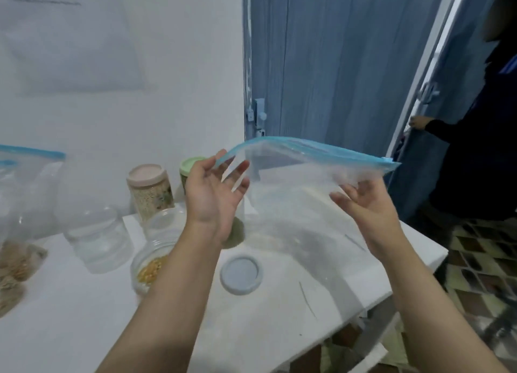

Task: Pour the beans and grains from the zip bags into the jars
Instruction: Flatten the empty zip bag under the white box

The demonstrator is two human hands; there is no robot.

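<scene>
Both hands are up under an empty-looking zip bag (302, 176) above the table (279, 302): the left hand (215, 193) pinches its blue seal, the right hand (366, 204) cups it with fingers spread. Best set it aside clear of the jars. The open jar (152, 263) holds yellow kernels; the pink-lidded jar (149, 193) pale grain; the glass jar (98, 238) looks empty.

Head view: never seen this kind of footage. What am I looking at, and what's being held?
There is no robot: one camera worn on a person's head looks down at their bare hands. The left hand and right hand hold up a clear zip bag with a blue seal; it looks empty. Fingers look fairly straight, though the frame is blurred. On the white table stand a pink-lidded jar of grains, an open jar with yellow kernels, an empty clear jar and a loose grey lid. Another bag stands far left.
</scene>
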